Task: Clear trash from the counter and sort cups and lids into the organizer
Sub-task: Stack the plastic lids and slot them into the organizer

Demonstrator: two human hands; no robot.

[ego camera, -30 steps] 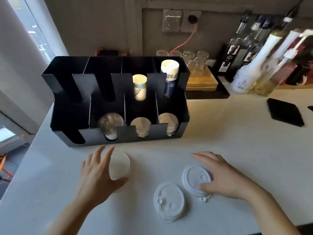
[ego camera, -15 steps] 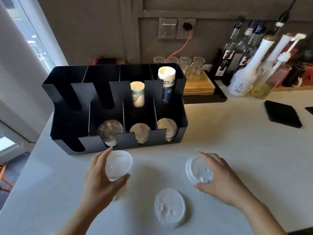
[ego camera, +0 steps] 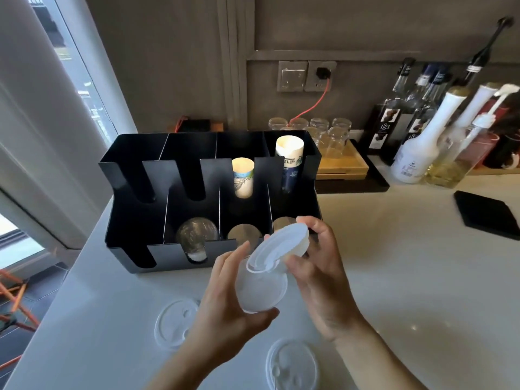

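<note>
Head view, two hands (ego camera: pixel 225 305) (ego camera: pixel 320 280), four lids (ego camera: pixel 263 291) (ego camera: pixel 281 243) (ego camera: pixel 174 325) (ego camera: pixel 292 364)

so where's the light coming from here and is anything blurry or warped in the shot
Head view: daylight enters from the window at left and the white counter looks bright. The wide lens bends the window frame and the wall trim. The left hand, right hand and the lids they hold look softly smeared, while the black organizer stays fairly crisp.

White counter (ego camera: pixel 394 277) bears black organizer (ego camera: pixel 135 257), two loose lids (ego camera: pixel 174 325), bottles (ego camera: pixel 416 153).
</note>
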